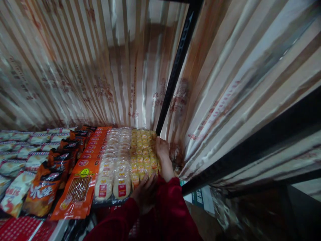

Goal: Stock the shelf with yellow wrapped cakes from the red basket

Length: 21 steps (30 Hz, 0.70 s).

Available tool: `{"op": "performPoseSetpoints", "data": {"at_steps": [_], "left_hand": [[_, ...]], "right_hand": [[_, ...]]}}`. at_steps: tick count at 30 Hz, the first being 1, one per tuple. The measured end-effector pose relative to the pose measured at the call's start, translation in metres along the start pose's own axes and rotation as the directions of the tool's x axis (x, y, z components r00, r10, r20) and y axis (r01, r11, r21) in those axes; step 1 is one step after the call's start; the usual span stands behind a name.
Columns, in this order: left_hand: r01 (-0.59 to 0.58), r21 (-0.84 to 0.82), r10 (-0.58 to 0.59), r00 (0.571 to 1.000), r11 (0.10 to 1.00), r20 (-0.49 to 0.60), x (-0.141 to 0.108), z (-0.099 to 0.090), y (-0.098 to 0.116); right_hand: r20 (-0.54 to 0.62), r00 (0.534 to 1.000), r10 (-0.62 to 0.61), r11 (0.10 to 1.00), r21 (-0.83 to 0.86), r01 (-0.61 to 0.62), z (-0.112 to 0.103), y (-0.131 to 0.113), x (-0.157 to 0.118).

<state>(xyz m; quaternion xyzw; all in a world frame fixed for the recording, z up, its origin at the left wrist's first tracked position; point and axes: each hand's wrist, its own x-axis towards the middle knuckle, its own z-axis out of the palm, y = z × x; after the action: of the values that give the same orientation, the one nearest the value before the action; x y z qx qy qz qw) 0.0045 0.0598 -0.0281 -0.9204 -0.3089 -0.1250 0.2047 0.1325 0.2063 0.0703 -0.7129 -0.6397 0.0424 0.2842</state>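
Note:
Rows of small yellow packets (144, 152) stand in a block at the right end of a display of packaged food. My left hand (145, 192) rests against the front of this block, its fingers stretched out over the nearest packets. Along the block's right side lies my right hand (164, 157), touching the packets near the back corner; its fingers look extended, though blurred and partly hidden. Clear-wrapped round pale cakes (121, 180) with red labels stand in two columns just left of the yellow packets. Neither hand has lifted anything.
Orange snack bags (77, 187), orange-black bags (43, 189) and white packets (17, 190) fill the display's left part. Printed plastic sheeting (120, 67) hangs behind. A black post (175, 73) rises by the right corner, and a thick black bar (250, 144) slants across the right.

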Motion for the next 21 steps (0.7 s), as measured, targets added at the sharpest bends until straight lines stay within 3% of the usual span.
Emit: {"op": "performPoseSetpoints", "data": {"at_steps": [4, 10, 12, 16, 21], "left_hand": [[-0.031, 0.082, 0.037, 0.996, 0.996, -0.077, -0.002, 0.019, -0.001], [-0.077, 0.097, 0.091, 0.983, 0.992, -0.156, -0.005, 0.046, -0.003], [-0.082, 0.074, 0.093, 0.982, 0.994, -0.162, -0.005, 0.044, -0.004], [-0.038, 0.034, 0.043, 0.986, 0.999, -0.159, -0.004, 0.028, -0.002], [-0.018, 0.014, 0.021, 0.984, 1.000, -0.179, -0.004, 0.011, -0.003]], "right_hand": [[-0.024, 0.999, -0.028, 0.997, 0.072, 0.029, -0.011, -0.012, -0.022], [-0.093, 0.979, -0.181, 0.943, 0.265, 0.200, -0.020, -0.014, -0.079], [-0.132, 0.970, -0.204, 0.926, 0.295, 0.235, -0.018, -0.005, -0.102], [-0.229, 0.969, -0.094, 0.941, 0.298, 0.161, -0.010, 0.019, -0.150], [-0.216, 0.976, -0.035, 0.958, 0.269, 0.094, 0.007, 0.049, -0.197]]}}
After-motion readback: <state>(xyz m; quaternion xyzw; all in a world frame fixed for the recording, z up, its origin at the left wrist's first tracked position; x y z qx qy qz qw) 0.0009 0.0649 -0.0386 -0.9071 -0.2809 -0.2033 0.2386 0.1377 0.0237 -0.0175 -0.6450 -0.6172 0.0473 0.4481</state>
